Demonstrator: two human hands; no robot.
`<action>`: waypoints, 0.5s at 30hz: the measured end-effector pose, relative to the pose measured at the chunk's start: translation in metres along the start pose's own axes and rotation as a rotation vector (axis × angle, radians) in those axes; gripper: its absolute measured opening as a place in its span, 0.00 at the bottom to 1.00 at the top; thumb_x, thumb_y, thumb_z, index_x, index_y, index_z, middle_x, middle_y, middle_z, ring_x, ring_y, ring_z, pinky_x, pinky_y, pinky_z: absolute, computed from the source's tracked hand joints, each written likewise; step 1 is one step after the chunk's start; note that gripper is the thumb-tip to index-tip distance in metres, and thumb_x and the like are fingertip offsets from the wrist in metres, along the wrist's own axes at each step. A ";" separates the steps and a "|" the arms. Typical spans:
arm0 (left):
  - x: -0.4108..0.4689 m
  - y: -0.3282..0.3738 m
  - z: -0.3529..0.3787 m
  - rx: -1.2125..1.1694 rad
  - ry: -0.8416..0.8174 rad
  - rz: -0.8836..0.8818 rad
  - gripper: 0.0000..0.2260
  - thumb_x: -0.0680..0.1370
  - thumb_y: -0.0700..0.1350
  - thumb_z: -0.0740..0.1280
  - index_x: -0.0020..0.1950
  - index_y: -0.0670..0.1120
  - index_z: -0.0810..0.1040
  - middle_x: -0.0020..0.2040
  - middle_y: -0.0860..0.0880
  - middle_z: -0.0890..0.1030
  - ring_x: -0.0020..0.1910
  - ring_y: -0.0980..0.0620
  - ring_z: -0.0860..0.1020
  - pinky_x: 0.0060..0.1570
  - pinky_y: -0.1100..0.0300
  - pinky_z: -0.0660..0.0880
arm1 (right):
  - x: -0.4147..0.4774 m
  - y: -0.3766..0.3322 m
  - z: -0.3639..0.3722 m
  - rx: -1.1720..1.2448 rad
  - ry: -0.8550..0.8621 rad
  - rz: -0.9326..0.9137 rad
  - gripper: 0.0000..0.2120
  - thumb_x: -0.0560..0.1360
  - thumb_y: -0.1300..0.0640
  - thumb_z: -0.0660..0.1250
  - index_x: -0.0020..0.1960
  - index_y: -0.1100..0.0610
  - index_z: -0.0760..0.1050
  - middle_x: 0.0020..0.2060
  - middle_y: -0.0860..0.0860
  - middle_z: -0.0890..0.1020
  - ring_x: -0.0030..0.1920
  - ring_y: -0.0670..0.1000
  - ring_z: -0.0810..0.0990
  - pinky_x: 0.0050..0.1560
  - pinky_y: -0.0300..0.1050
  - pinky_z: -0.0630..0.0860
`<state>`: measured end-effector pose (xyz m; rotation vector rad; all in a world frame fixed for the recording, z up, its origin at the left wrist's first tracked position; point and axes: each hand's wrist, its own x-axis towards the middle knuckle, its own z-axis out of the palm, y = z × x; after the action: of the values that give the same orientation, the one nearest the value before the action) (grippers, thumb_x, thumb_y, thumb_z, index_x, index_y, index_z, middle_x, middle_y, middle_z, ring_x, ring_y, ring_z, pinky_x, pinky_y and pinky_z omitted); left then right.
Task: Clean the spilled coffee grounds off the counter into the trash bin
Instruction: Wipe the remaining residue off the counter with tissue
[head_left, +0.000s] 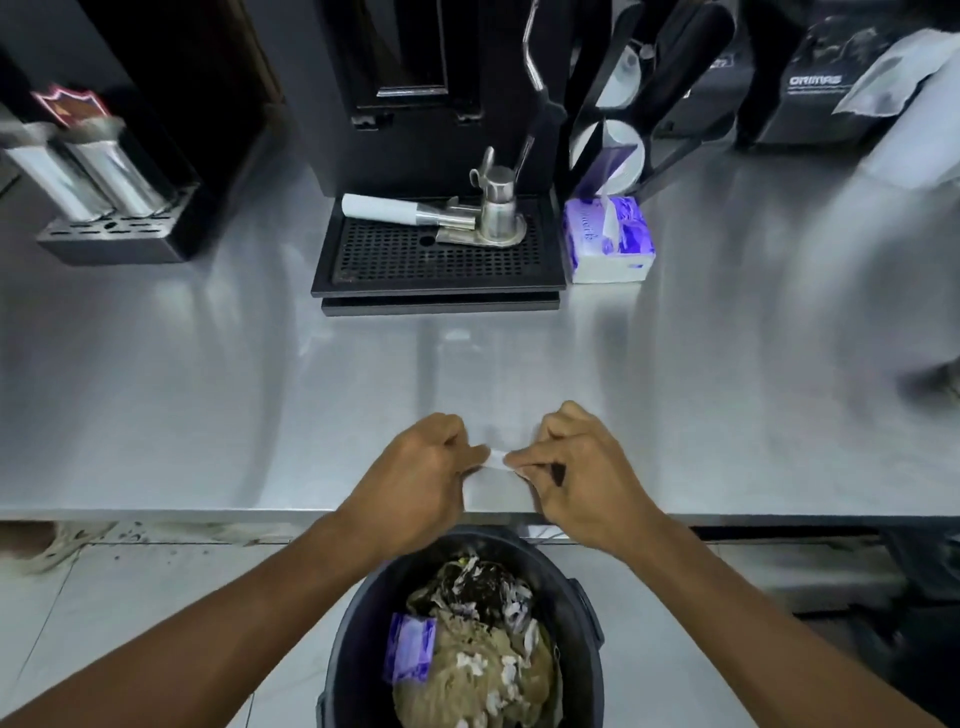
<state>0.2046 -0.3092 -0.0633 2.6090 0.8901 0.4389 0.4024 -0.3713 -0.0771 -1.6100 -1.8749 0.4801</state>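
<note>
Grounds aren't visible on the desk (208, 415); your left hand (415, 478) and right hand (582, 478) pinch a tissue (498, 461) above the bin (353, 623). Next: drop it in.

Black drip tray (439, 270) at base of coffee machine (415, 78), with portafilter (410, 212) and steel milk jug (496, 208) on it. Purple tissue pack (609, 240) just right of tray. Two steel cylinders in a black stand (111, 241) far left.

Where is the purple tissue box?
The tissue box sits on the counter, touching the right edge of the black drip tray.
</note>
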 end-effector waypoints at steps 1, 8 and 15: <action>-0.011 0.003 0.001 -0.022 -0.019 -0.010 0.11 0.72 0.32 0.70 0.51 0.43 0.85 0.38 0.50 0.74 0.36 0.53 0.73 0.35 0.59 0.75 | -0.009 -0.003 0.001 0.016 -0.016 -0.010 0.09 0.71 0.62 0.74 0.48 0.51 0.86 0.33 0.46 0.76 0.41 0.48 0.71 0.41 0.44 0.72; -0.019 -0.009 -0.018 0.035 -0.114 0.034 0.13 0.69 0.36 0.69 0.51 0.46 0.85 0.44 0.50 0.80 0.46 0.52 0.76 0.41 0.57 0.78 | -0.003 -0.032 -0.001 0.026 -0.166 0.044 0.09 0.71 0.61 0.74 0.48 0.48 0.85 0.33 0.38 0.73 0.45 0.44 0.69 0.44 0.37 0.71; 0.060 -0.078 -0.032 0.258 0.109 0.151 0.10 0.78 0.42 0.61 0.46 0.42 0.82 0.41 0.47 0.80 0.43 0.47 0.76 0.42 0.55 0.75 | 0.077 -0.041 0.036 -0.102 0.287 0.383 0.10 0.72 0.62 0.69 0.46 0.49 0.86 0.33 0.42 0.73 0.43 0.46 0.64 0.38 0.35 0.66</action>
<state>0.1964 -0.2064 -0.0568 2.9262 0.8358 0.5434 0.3428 -0.3003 -0.0616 -2.0007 -1.4046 0.2924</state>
